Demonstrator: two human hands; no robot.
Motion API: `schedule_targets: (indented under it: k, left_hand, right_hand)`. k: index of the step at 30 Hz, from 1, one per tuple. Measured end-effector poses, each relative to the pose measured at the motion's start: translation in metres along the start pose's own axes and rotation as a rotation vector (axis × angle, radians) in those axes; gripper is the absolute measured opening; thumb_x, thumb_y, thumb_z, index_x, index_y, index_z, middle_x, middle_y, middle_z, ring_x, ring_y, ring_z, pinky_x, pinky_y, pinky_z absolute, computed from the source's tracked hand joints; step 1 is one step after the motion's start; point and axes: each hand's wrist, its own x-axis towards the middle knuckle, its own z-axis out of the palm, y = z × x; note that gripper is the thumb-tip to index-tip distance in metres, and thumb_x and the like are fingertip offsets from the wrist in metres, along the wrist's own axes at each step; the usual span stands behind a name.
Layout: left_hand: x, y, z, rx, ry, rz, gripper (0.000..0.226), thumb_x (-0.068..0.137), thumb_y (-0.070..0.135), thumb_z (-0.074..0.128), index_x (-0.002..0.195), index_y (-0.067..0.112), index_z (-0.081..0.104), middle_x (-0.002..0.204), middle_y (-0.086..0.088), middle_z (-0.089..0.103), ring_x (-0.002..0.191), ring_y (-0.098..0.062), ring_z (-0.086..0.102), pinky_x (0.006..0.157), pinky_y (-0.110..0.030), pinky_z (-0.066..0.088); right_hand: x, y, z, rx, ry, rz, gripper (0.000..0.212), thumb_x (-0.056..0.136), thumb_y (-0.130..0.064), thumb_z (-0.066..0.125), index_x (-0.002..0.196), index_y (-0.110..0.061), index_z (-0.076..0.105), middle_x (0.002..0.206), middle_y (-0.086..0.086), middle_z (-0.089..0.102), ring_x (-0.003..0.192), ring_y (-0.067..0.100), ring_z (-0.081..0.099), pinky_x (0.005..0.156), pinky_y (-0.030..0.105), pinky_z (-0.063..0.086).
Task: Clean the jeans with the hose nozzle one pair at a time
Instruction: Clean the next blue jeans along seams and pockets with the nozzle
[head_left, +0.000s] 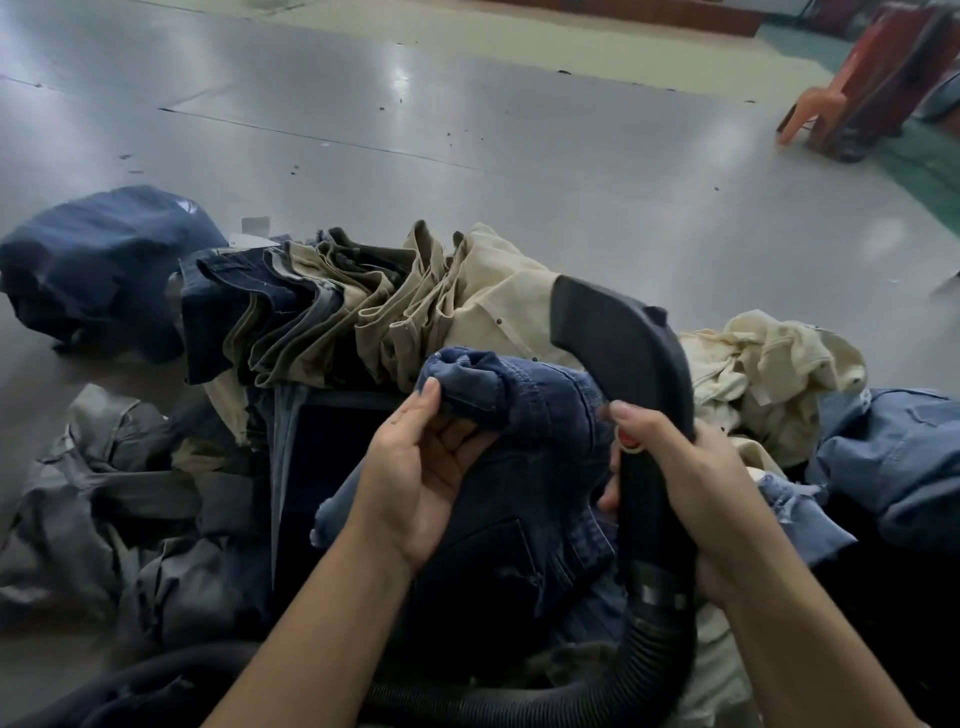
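Observation:
A pair of dark blue jeans (524, 493) lies bunched in front of me. My left hand (421, 462) grips a folded-over part of the jeans near their top, thumb on the cloth. My right hand (691, 483) holds the black hose nozzle (618, 338) by its handle, thumb beside a red button. The nozzle's wide mouth points up and away, above the jeans and apart from them. Its ribbed black hose (644, 660) curves down and left below my arms.
A stacked row of navy, grey and khaki trousers (332, 306) lies beyond the jeans. A navy heap (98, 270) is at the left, grey garments (104, 509) at lower left, cream clothes (769, 374) and light blue denim (893, 467) at right. An orange plastic chair (831, 109) stands far right.

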Motion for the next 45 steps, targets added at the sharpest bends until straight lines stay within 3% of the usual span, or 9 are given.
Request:
schedule_targets:
  k: [4,13,17,20,25,37,41,43,45]
  left_hand:
    - [0.007,0.010,-0.009,-0.053,0.056,0.000,0.039,0.096,0.024,0.043,0.085,0.012,0.078,0.090,-0.007,0.075,0.080,-0.015,0.072,0.070,-0.027,0.059]
    - [0.015,0.008,-0.001,-0.013,-0.017,-0.034,0.030,0.100,0.023,0.038,0.110,0.009,0.063,0.105,-0.005,0.072,0.099,-0.015,0.068,0.080,-0.028,0.057]
    - [0.012,-0.001,-0.001,0.674,0.246,0.172,0.024,0.093,0.015,0.057,0.117,0.013,0.054,0.102,0.000,0.064,0.091,-0.008,0.061,0.076,-0.013,0.048]
    - [-0.003,-0.013,-0.016,1.280,0.320,0.397,0.021,0.080,0.038,0.067,0.081,0.025,0.050,0.069,0.008,0.058,0.066,0.000,0.055,0.056,-0.007,0.040]
    - [0.020,-0.054,-0.044,1.586,-0.047,-0.334,0.050,0.081,0.044,0.062,0.125,0.023,0.051,0.119,-0.002,0.063,0.109,-0.022,0.059,0.085,-0.028,0.046]
    - [0.054,-0.142,-0.084,1.594,0.408,-0.293,0.063,0.089,0.052,0.047,0.142,0.018,0.038,0.144,-0.009,0.044,0.130,-0.027,0.044,0.103,-0.035,0.036]
    - [0.062,-0.166,-0.047,1.832,-0.057,-0.001,0.080,0.079,0.056,0.011,0.149,0.018,0.024,0.158,-0.008,0.013,0.144,-0.028,0.009,0.113,-0.044,0.014]
    - [0.067,-0.173,-0.044,1.931,-0.331,0.041,0.060,0.086,0.049,0.026,0.140,0.027,0.040,0.152,-0.003,0.025,0.139,-0.027,0.017,0.109,-0.048,0.019]
    - [0.065,-0.180,-0.055,1.930,-0.263,0.146,0.036,0.089,0.039,0.048,0.122,0.025,0.056,0.133,-0.005,0.045,0.123,-0.030,0.037,0.098,-0.042,0.035]
  right_hand:
    - [-0.002,0.016,-0.014,0.079,0.024,0.175,0.074,0.046,-0.050,0.072,0.107,-0.010,0.065,0.055,0.018,0.061,0.041,0.022,0.057,0.039,0.028,0.046]
    - [0.009,0.014,-0.003,0.283,-0.076,0.079,0.034,0.070,-0.035,0.065,0.094,-0.010,0.067,0.052,0.016,0.054,0.044,0.022,0.050,0.043,0.028,0.044]
    - [0.018,0.005,-0.006,0.449,-0.129,0.050,0.028,0.068,-0.037,0.068,0.090,-0.020,0.070,0.059,0.009,0.055,0.047,0.017,0.053,0.046,0.026,0.047]
    - [0.025,0.003,-0.008,0.503,-0.120,0.016,0.022,0.072,-0.035,0.068,0.088,-0.020,0.071,0.062,0.004,0.060,0.048,0.014,0.055,0.048,0.025,0.049]
    - [0.035,0.003,-0.012,0.355,-0.038,0.022,0.029,0.073,-0.032,0.067,0.095,-0.014,0.069,0.063,0.008,0.063,0.049,0.017,0.060,0.048,0.026,0.050]
    - [0.002,0.046,-0.003,-0.059,-0.217,0.114,0.027,0.081,-0.021,0.069,0.083,0.002,0.055,0.056,0.009,0.063,0.041,0.019,0.057,0.043,0.022,0.044]
    - [-0.003,0.040,-0.003,-0.021,-0.189,0.093,0.028,0.071,-0.024,0.066,0.082,0.000,0.056,0.057,0.010,0.060,0.042,0.021,0.056,0.043,0.023,0.045]
    - [0.000,0.038,-0.009,-0.023,-0.145,0.139,0.030,0.078,-0.022,0.072,0.080,0.002,0.055,0.054,0.012,0.057,0.043,0.022,0.056,0.042,0.024,0.045]
    - [0.006,0.038,-0.015,-0.044,-0.105,0.186,0.025,0.086,-0.018,0.067,0.079,0.002,0.054,0.056,0.013,0.057,0.045,0.023,0.057,0.044,0.027,0.046]
